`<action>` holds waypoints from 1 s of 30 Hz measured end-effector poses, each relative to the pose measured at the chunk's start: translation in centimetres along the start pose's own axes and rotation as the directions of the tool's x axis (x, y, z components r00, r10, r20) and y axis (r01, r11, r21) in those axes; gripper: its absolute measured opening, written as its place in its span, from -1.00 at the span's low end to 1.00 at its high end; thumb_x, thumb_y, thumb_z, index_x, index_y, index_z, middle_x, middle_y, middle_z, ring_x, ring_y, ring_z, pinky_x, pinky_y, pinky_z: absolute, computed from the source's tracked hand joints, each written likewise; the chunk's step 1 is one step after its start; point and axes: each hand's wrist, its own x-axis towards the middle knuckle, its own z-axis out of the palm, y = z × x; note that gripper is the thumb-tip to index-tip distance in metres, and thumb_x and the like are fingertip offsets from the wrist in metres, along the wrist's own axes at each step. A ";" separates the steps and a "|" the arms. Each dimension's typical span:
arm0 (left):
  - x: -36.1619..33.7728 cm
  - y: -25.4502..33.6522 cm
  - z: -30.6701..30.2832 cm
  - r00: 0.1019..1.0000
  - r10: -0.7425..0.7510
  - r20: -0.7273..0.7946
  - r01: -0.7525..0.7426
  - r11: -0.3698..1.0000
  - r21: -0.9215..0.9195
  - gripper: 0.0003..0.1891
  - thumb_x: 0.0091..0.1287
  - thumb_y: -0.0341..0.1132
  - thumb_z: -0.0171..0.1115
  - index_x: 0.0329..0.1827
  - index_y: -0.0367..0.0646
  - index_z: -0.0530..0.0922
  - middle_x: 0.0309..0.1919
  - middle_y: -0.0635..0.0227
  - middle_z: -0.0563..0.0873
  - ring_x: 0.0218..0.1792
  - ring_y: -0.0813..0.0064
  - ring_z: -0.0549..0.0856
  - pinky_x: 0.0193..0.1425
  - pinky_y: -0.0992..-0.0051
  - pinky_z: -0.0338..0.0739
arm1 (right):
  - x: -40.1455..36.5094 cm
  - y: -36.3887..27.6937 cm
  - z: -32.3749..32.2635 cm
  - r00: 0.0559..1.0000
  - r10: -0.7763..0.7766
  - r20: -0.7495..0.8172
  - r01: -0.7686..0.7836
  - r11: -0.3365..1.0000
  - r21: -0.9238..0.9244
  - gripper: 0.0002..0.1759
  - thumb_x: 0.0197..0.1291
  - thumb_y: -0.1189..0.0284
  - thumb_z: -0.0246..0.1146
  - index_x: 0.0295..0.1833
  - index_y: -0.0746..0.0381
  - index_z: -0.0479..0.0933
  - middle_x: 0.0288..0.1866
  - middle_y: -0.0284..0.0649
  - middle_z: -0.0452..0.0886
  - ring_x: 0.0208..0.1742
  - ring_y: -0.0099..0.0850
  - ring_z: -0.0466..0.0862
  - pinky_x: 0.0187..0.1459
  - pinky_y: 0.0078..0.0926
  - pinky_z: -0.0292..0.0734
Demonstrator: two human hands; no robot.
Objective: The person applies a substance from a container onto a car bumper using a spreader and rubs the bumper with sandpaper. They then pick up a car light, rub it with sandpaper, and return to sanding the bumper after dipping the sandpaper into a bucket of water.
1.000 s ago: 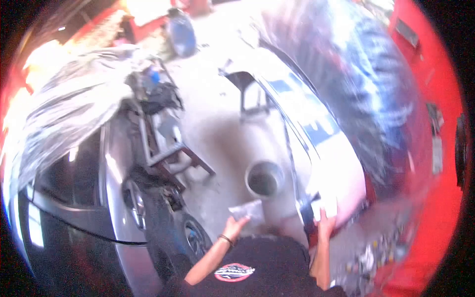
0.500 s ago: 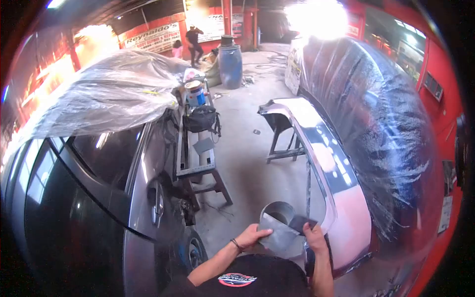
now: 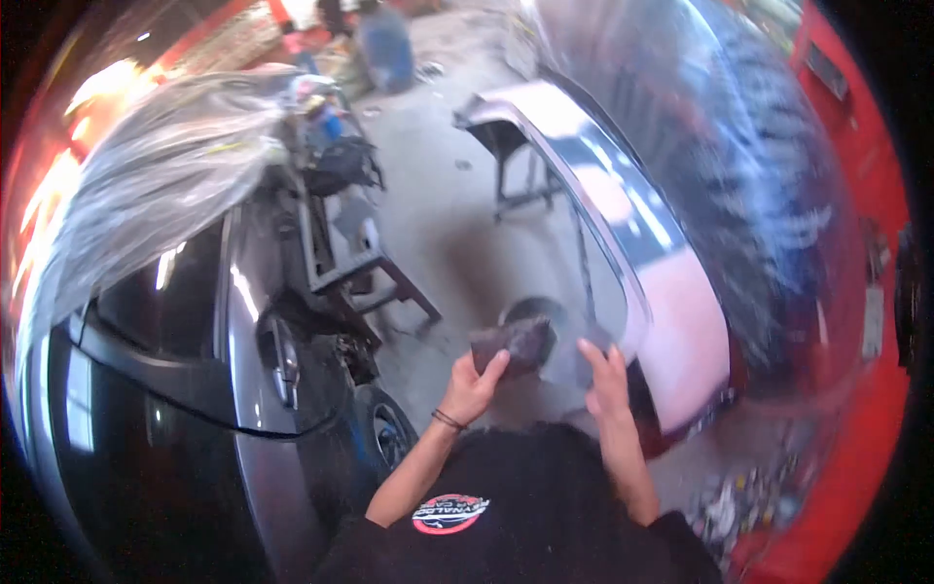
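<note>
- Holding a dark, flat sheet (image 3: 489, 347), the left hand (image 3: 472, 387) has its thumb on top and its other fingers tucked behind, so it is pinched tight.
- The sheet is in front of the person, between the left hand and the round bucket (image 3: 533, 307), and it hides part of the bucket.
- The right hand (image 3: 607, 382) is up too, just beside the sheet. Two of its fingers are spread apart. A grey blur is near their tips, and I cannot tell if they grip anything.
- A dark band (image 3: 449, 420) goes around the left wrist.
- Below the hands is a black shirt (image 3: 555, 496) with a round badge (image 3: 450, 514).
- To the right of the hands is a big curved car panel (image 3: 686, 307), pink and white with dark shiny parts. A stand (image 3: 525, 201) is under its far end.
- To the left are a wheel (image 3: 389, 433) and a dark, shiny car (image 3: 161, 467).
- Past the wheel is a metal bench (image 3: 384, 263) with a black bag (image 3: 341, 164) on it.
- Far away is a blue barrel (image 3: 387, 49), all blurry.
- At the right edge is a red wall (image 3: 866, 428).
</note>
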 end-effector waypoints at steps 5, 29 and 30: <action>-0.8 3.6 5.7 0.969 0.216 0.122 -0.232 0.963 0.138 -0.62 0.57 -0.42 0.23 0.40 -0.31 0.53 0.00 0.11 0.83 -0.04 0.48 0.78 0.09 0.43 0.65 | -2.2 -0.2 2.7 0.965 -0.226 -0.130 0.226 0.974 -0.020 -0.53 0.29 0.45 0.50 0.24 0.31 0.52 0.09 -0.23 0.70 0.07 -0.47 0.67 0.17 -0.42 0.59; -4.7 -0.2 2.0 0.865 -0.410 0.291 0.502 0.667 -0.550 -0.46 0.36 -0.45 0.48 0.37 -0.31 0.49 0.14 0.20 0.73 0.18 0.32 0.74 0.34 0.26 0.65 | -6.1 -0.9 3.5 0.948 0.134 0.289 -0.212 0.943 0.257 -0.49 0.45 0.27 0.42 0.36 0.24 0.46 0.11 -0.33 0.65 0.08 -0.52 0.66 0.18 -0.46 0.59; -4.9 0.1 1.6 0.914 -0.365 0.177 0.392 0.684 -0.615 -0.48 0.34 -0.48 0.47 0.34 -0.32 0.51 0.11 0.20 0.75 0.12 0.32 0.77 0.31 0.27 0.67 | -6.0 -1.2 3.0 0.949 0.190 0.251 -0.275 0.888 0.369 -0.47 0.46 0.26 0.41 0.38 0.23 0.44 0.13 -0.32 0.65 0.10 -0.51 0.67 0.17 -0.45 0.61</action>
